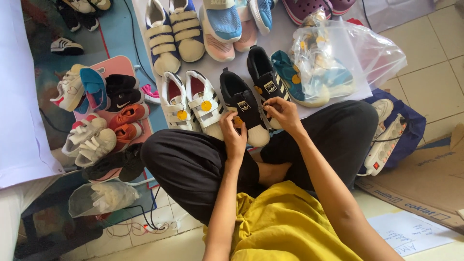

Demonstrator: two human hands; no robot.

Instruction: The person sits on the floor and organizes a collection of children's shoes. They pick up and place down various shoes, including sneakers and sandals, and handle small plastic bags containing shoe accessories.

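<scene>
black sneaker (pixel 244 113) with a white toe cap sits on the pale sheet (pixel 212 67) just in front of my crossed legs, and both my hands are on it. my right hand (pixel 282 112) is pinched closed on something thin and grey at the shoe's right side, too small for me to tell whether it is a lace or a tag string. my left hand (pixel 233 133) is curled against the shoe's left side near an orange round sticker; i cannot tell whether its fingers actually clamp the shoe or only press on it. touching the held shoe on its right lies its matching black sneaker (pixel 263 72) with white stripes. just to the left stands a pair of white strap sneakers (pixel 191 104) with red lining and orange stickers. beyond them, a pair of cream and navy strap shoes (pixel 174 34). to the right, a clear plastic bag (pixel 338 58) holds teal shoes. further left, a pink board (pixel 118 65) carries a heap of small shoes (pixel 96 116), white, orange and black. at my right knee, a white power strip (pixel 386 145) rests on a dark blue bag (pixel 411 125), beside flattened cardboard (pixel 425 179).
</scene>
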